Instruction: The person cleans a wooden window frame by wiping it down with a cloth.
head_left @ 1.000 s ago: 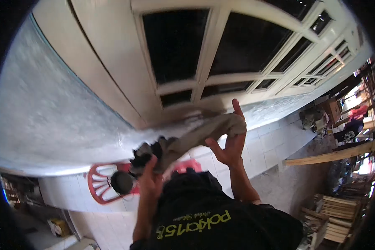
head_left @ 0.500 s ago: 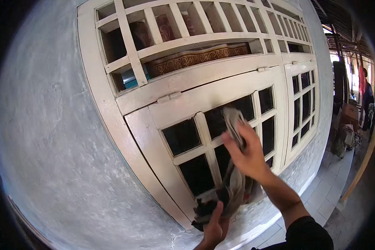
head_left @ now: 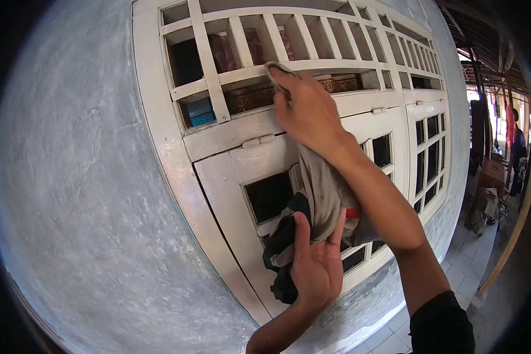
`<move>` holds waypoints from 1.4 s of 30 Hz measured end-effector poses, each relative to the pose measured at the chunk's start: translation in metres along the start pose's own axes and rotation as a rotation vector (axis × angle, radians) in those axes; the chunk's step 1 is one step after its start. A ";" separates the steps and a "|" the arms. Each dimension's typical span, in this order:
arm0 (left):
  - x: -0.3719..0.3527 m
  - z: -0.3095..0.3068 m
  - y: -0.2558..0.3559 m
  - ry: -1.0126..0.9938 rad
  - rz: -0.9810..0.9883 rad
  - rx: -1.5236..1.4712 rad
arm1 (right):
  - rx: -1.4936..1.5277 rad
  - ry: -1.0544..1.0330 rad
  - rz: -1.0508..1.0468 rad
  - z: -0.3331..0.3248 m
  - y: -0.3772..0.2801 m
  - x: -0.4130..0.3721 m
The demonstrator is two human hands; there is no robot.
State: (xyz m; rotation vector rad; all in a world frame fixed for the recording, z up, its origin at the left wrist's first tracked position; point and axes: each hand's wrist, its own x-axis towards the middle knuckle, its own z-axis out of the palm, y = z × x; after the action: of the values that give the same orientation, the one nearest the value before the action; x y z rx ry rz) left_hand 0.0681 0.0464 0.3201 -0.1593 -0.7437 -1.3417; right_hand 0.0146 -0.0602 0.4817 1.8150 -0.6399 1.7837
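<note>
A grey-beige cloth (head_left: 324,192) with dark parts hangs between my two hands in front of a white window frame (head_left: 230,168). My right hand (head_left: 310,112) pinches its upper end and presses it against the lower rail of the slatted vent (head_left: 242,75). Below, my left hand (head_left: 317,268) is closed around the bunched lower part, its thumb up against the black section (head_left: 284,236). A small red strip (head_left: 352,213) shows at the cloth's right edge. The cloth hides part of the window panes behind it.
A grey plastered wall (head_left: 82,177) lies to the left. Another paned window (head_left: 430,147) is further right. A tiled walkway (head_left: 463,265) runs along the wall, with a cardboard box (head_left: 492,174), bags and hanging clothes in the background. Behind the vent shows a brown patterned fabric (head_left: 251,101).
My right hand has moved up from the window panes to the vent rail, stretching the cloth upward. My left hand has risen too, with the bunched end. The view has shifted slightly.
</note>
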 end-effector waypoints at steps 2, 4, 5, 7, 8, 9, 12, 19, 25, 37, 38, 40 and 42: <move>-0.007 0.002 0.001 0.006 -0.004 0.012 | 0.037 -0.026 0.008 0.004 -0.007 -0.004; -0.013 -0.003 0.001 0.038 -0.014 0.024 | 0.084 -0.123 0.057 -0.001 -0.019 -0.012; -0.017 -0.009 0.002 0.068 -0.022 0.031 | 0.078 -0.160 0.072 -0.004 -0.021 -0.014; -0.019 -0.011 0.005 0.097 -0.007 0.054 | 0.060 -0.148 0.033 0.002 -0.005 -0.022; -0.018 -0.013 0.005 0.091 -0.032 0.067 | 0.052 -0.142 0.010 0.001 0.003 -0.024; -0.017 -0.016 0.005 0.086 -0.055 0.083 | 0.013 -0.156 0.048 -0.005 0.010 -0.025; -0.016 -0.015 0.001 0.119 -0.082 0.089 | -0.045 -0.174 0.111 -0.013 0.016 -0.031; -0.018 -0.019 -0.005 0.120 -0.056 0.056 | -0.034 -0.202 0.000 0.010 -0.021 -0.030; -0.018 -0.024 -0.002 0.118 -0.089 0.071 | -0.149 -0.136 0.012 -0.005 0.000 -0.038; -0.020 -0.019 -0.004 0.057 -0.109 0.071 | -0.160 -0.262 -0.016 -0.009 -0.015 -0.032; -0.020 -0.020 -0.007 0.069 -0.108 0.061 | -0.134 -0.244 -0.051 -0.002 -0.022 -0.033; -0.020 -0.019 -0.011 0.088 -0.109 0.031 | -0.135 -0.303 -0.001 0.001 -0.028 -0.029; -0.020 -0.018 -0.011 0.103 -0.112 0.000 | -0.056 -0.293 -0.051 -0.004 -0.017 -0.027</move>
State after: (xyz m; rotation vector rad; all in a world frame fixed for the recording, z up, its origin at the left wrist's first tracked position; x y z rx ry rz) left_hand 0.0643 0.0504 0.2916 -0.0487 -0.6740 -1.4456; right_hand 0.0220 -0.0458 0.4537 2.0542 -0.7387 1.4646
